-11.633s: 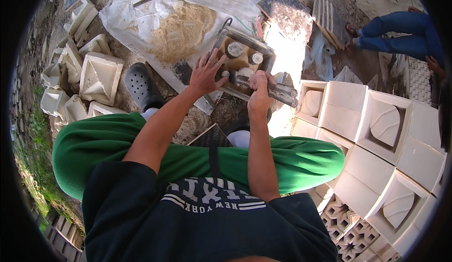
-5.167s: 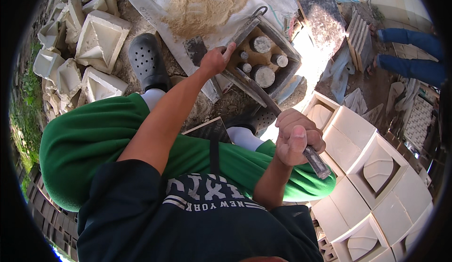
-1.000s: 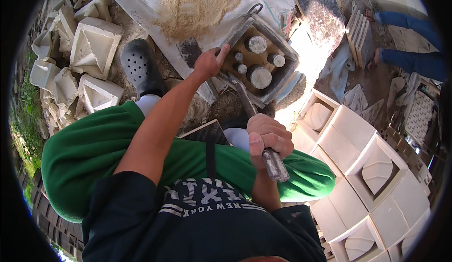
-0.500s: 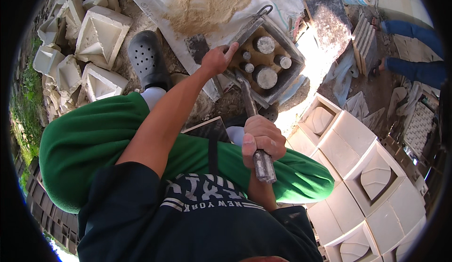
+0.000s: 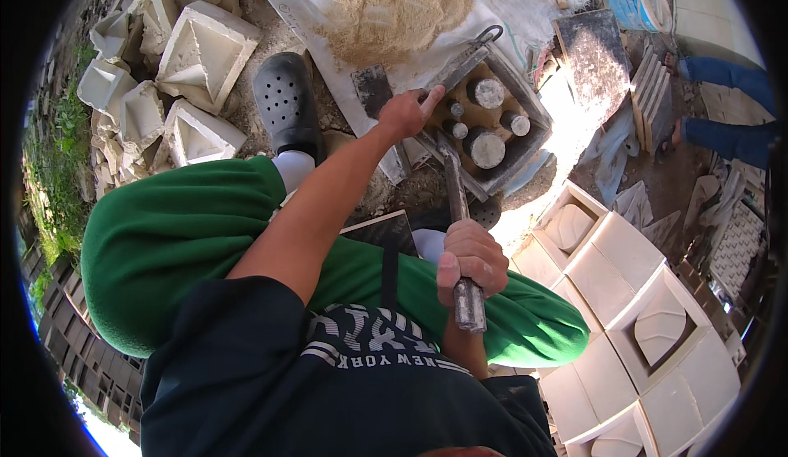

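Outdoor dirt yard (image 5: 369, 202), sand (image 5: 402, 13) on white sheet (image 5: 289, 12). Box (image 5: 519, 164) sits near sand, L hand (image 5: 406, 114) gripping its rim, prob. to steady it; R hand (image 5: 474, 261) wrapped round bar (image 5: 456, 190), tip at box's near edge, likely for control.

Pale blocks (image 5: 607, 260) at right, blue bucket (image 5: 625, 4), blue-trousered legs (image 5: 718, 131) (another person's), hollow pale pieces (image 5: 205, 50) heaped at left.

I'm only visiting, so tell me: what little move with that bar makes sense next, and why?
Perhaps nudge the bar slightly along the near side of the box: its far end appears over that side, beside a small cylinder, the right hand grips it, and the left hand, at the rim, might steady the box.
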Demonstrator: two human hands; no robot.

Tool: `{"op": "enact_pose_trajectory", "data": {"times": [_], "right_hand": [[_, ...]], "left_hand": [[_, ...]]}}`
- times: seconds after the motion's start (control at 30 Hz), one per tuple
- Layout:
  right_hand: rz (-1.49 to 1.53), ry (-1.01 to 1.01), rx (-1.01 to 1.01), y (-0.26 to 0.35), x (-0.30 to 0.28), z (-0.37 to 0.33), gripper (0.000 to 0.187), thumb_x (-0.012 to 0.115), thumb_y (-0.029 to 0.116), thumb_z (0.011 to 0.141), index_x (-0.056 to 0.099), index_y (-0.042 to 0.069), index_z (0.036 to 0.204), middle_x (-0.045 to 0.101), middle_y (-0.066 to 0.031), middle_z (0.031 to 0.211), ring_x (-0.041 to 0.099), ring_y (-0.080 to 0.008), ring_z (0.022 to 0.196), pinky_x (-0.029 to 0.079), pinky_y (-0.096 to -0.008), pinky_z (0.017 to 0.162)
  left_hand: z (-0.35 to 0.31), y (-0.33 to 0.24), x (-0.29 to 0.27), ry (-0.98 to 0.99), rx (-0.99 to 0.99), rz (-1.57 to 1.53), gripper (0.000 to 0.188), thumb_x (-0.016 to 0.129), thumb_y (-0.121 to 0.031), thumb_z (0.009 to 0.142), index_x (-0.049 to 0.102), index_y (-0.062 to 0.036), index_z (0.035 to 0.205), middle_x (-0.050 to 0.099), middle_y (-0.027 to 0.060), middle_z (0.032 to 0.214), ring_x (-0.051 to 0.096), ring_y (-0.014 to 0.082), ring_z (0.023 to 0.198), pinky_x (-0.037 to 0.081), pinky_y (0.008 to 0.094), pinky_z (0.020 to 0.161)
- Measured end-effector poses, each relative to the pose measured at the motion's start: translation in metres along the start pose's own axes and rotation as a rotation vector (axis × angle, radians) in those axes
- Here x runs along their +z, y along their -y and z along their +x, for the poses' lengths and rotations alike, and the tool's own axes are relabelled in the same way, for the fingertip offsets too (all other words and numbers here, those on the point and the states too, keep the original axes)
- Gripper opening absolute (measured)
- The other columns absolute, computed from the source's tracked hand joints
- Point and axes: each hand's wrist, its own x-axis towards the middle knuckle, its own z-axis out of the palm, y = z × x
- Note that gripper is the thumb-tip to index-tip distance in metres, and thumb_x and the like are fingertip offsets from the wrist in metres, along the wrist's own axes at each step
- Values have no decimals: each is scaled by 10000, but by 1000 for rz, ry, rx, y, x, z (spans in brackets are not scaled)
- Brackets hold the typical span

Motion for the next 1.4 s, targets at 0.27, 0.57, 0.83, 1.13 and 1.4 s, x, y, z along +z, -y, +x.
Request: {"op": "enact_pose_trajectory", "data": {"times": [0.27, 0.57, 0.83, 1.13, 1.4], "right_hand": [[-13, -58, 20, -3, -7, 3, 187, 597, 23, 837, 493, 30, 681, 506, -41, 557, 490, -181, 466, 481, -378, 487], [8, -65, 37, -7, -14, 12, 227, 577, 9, 829, 445, 25, 646, 464, -44, 542, 451, -180, 464, 456, -371, 474], [178, -114, 41, 26, -65, 48, 240, 565, 24, 864, 447, 39, 655, 468, -51, 505, 445, -163, 434, 432, -337, 419], [81, -133, 139, 19, -68, 31, 257, 496, 19, 861, 390, 71, 633, 409, -47, 501, 350, -144, 419, 400, -353, 452], [119, -179, 143, 9, -66, 24, 200, 567, -73, 810, 487, 12, 648, 514, -64, 558, 484, -188, 474, 463, -350, 474]], "left_hand": [[-2, -3, -3, -9, 37, -15, 815, 301, -708, 953, 682, -8, 1123, 669, 276, 1024, 610, 445, 1037, 456, 474, 915], [-2, -2, -2, -42, 36, -27, 809, 316, -708, 951, 690, -12, 1122, 674, 269, 1050, 613, 444, 1045, 459, 479, 923], [-5, -6, -5, -26, 6, -26, 822, 307, -727, 943, 688, -26, 1139, 681, 259, 1020, 625, 432, 1027, 464, 475, 910], [1, -2, 0, -18, 4, -25, 810, 318, -739, 931, 697, -55, 1140, 686, 245, 1036, 628, 427, 1028, 468, 481, 905], [2, -1, -2, -8, -7, -7, 801, 326, -742, 924, 709, -65, 1111, 690, 237, 1045, 628, 426, 1040, 469, 481, 911]]}}
